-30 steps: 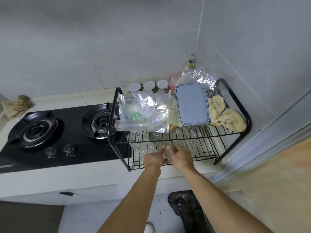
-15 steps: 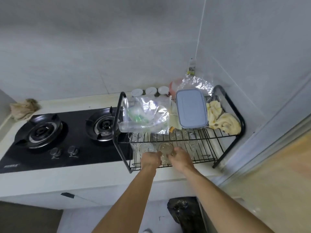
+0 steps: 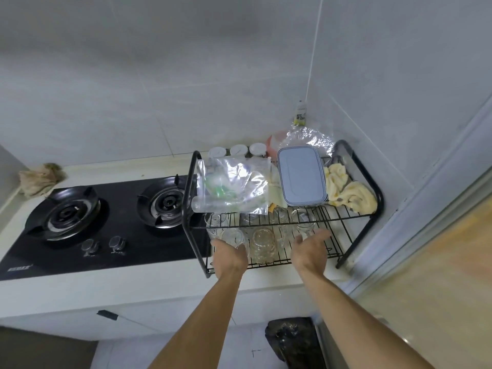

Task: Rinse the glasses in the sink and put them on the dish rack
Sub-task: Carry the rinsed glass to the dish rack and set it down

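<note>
Several clear drinking glasses are set on the lower tier of the black wire dish rack; racking is judged nearly done. At the rack's front, the right hand is spread and empty; the left hand meets a glass, but its grip cannot be told.

Legible text: none. Pale brand mark, front corner of hob left of dish rack: unreadable. Printed label, small bottle behind dish rack: blurred.

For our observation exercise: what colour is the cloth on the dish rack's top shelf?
The cloth is pale yellow, seen best in the head view.
</note>
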Motion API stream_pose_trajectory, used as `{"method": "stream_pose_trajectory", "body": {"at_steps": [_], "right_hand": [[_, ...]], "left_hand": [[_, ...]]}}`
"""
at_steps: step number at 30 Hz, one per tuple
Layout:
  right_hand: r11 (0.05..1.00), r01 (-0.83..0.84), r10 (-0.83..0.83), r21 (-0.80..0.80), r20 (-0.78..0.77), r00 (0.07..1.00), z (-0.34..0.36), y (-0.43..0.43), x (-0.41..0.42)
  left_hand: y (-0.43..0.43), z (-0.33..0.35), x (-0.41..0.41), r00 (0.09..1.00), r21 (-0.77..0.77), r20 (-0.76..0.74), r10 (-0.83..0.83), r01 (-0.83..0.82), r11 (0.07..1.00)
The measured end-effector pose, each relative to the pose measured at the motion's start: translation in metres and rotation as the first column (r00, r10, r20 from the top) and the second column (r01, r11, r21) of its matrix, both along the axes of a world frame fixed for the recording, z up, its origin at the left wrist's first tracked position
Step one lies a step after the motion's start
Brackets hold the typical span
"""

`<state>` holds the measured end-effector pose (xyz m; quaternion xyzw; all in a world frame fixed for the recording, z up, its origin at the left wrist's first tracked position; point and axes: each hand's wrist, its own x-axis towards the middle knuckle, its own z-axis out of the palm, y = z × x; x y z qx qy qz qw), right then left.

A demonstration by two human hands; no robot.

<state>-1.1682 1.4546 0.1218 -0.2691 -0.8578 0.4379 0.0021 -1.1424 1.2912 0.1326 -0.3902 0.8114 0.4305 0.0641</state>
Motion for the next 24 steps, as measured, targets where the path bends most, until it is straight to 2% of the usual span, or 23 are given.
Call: {"method": "stream_pose_trajectory", "body": {"at_steps": [4, 10, 17, 20, 24], "right_hand": [[0.994, -0.082, 0.075, 0.071, 0.105, 0.992, -0.007, 0.008, -0.008], [0.989, -0.135, 0.131, 0.053, 0.086, 0.988, -0.015, 0.005, -0.019], [0.981, -0.176, 0.164, 0.077, 0.141, 0.976, -0.016, 0.009, -0.038], [0.98, -0.197, 0.19, 0.033, 0.144, 0.971, -0.017, 0.009, -0.037], [0.981, -0.147, 0.161, -0.13, 0.108, 0.981, -0.012, 0.007, -0.024]], "left_hand": [[-0.003, -0.006, 0.002, 1.0, -0.001, 0.027, 0.0, 0.0, 1.0], [-0.002, -0.012, 0.001, 1.0, 0.008, 0.011, -0.017, 0.017, 1.0], [-0.006, -0.016, -0.003, 0.999, 0.006, -0.011, -0.031, 0.031, 0.999], [-0.004, -0.017, -0.003, 1.0, 0.005, -0.015, -0.022, 0.022, 1.0], [-0.002, -0.014, -0.001, 0.999, -0.014, -0.015, -0.036, 0.036, 0.999]]}}
